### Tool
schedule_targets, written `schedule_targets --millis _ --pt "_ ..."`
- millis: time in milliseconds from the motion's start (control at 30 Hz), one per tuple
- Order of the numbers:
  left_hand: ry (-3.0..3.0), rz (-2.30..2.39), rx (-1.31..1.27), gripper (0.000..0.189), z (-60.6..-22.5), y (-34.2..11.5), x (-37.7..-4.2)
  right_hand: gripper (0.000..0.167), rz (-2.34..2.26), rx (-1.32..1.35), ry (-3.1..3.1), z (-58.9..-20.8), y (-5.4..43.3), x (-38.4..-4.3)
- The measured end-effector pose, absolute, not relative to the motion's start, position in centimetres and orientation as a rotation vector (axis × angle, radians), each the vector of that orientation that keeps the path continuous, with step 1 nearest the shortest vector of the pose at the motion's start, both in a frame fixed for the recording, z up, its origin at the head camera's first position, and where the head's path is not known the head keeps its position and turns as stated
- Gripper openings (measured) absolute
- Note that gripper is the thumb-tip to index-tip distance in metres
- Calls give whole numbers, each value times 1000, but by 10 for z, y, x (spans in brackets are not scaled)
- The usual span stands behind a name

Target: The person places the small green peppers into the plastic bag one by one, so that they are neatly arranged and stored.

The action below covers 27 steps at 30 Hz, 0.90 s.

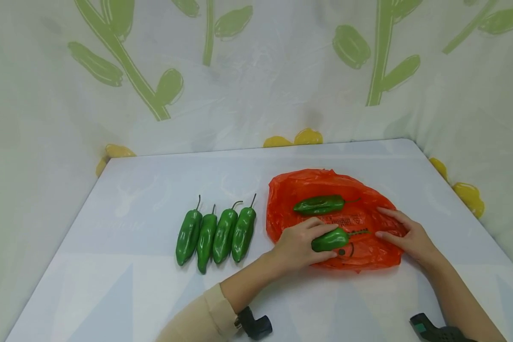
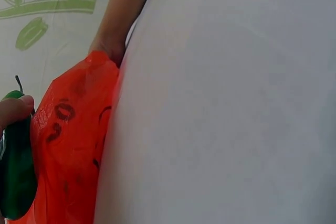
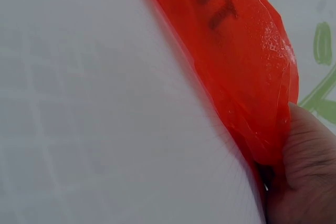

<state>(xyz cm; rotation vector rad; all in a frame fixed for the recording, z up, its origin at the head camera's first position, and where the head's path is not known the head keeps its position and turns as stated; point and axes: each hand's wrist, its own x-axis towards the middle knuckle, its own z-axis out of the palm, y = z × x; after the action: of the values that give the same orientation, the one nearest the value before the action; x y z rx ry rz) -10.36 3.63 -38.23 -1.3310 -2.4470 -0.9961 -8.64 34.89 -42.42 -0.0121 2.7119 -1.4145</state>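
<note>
Pepper (image 1: pixel 327 241): between left thumb and fingers, over the bag (image 1: pixel 350 183); probably light, firm, slippery; better taken round the thick middle than by the stem (image 1: pixel 359 232).
Left hand (image 1: pixel 299 242): grasps this pepper.
Right hand (image 1: pixel 415 241): touches the bag; pinching, I cannot tell.
Head view: alone shows a second pepper (image 1: pixel 319 204) just beyond the left fingers.
</note>
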Motion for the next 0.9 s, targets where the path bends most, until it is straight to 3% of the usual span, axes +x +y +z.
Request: schedule_targets --millis 400,900 --pt "-2570 -965 -1407 56 -382 50 -108 60 -1438 -36 2715 -424 348 -86" --pt "-2798 -1325 -1210 51 -388 61 -124 60 -1488 -65 2685 -424 348 -86"
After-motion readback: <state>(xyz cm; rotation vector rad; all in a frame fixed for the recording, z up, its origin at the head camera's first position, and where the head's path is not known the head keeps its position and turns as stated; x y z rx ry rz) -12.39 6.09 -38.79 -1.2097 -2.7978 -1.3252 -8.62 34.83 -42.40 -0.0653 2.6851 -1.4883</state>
